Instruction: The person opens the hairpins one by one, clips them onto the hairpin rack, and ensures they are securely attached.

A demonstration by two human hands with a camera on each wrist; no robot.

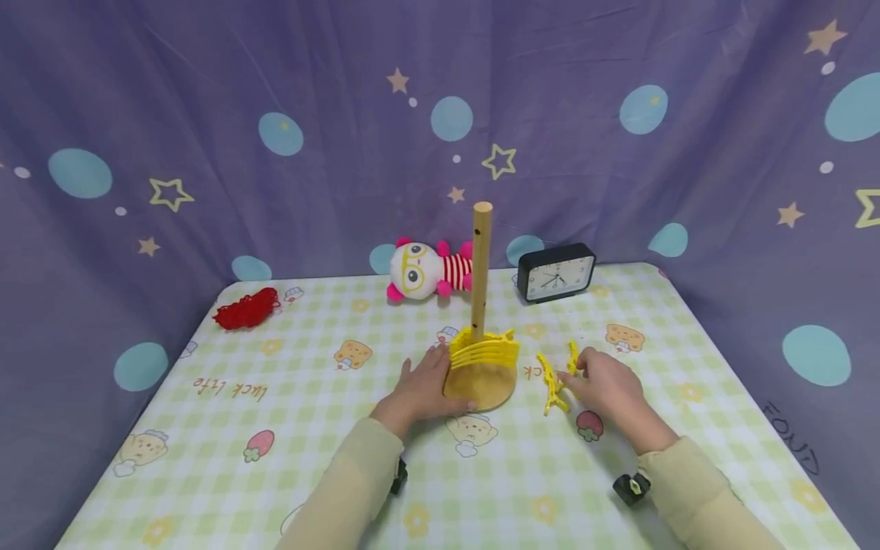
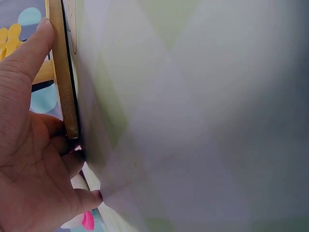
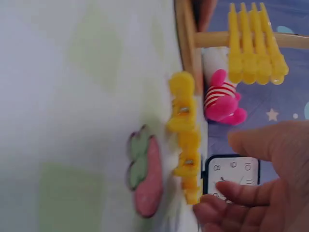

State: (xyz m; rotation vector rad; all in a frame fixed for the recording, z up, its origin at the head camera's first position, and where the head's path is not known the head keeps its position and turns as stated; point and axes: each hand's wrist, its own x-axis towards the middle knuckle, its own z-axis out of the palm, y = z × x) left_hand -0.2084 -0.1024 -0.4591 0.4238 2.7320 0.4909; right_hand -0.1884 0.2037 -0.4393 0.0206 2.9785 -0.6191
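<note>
Holding the base's [image 1: 484, 388] edge, left fingers [image 1: 433, 364] leave its right free.

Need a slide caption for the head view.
Left hand grips the upright wooden stand by its base, right hand at the yellow clips.

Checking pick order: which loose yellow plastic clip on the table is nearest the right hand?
The rightmost loose yellow plastic clip, right beside the fingertips of the bare right hand; the other loose yellow plastic lies to its left, farther from that hand.
</note>
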